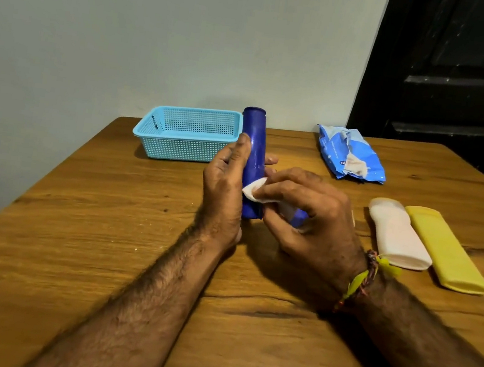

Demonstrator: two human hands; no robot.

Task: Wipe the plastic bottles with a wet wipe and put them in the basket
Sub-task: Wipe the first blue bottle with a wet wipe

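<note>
A dark blue plastic bottle [254, 151] stands nearly upright above the wooden table, and my left hand [225, 187] grips it round the middle. My right hand [301, 212] pinches a white wet wipe [253, 192] against the bottle's lower part. The light blue mesh basket [190, 136] sits behind and to the left with nothing showing inside it. To the right, a white bottle [397, 234] and a yellow bottle [444, 250] lie side by side on the table.
An open blue pack of wet wipes [350, 156] lies at the back right of the wooden table [73, 238]. A pale wall runs behind the table. A dark door [464, 74] fills the far right.
</note>
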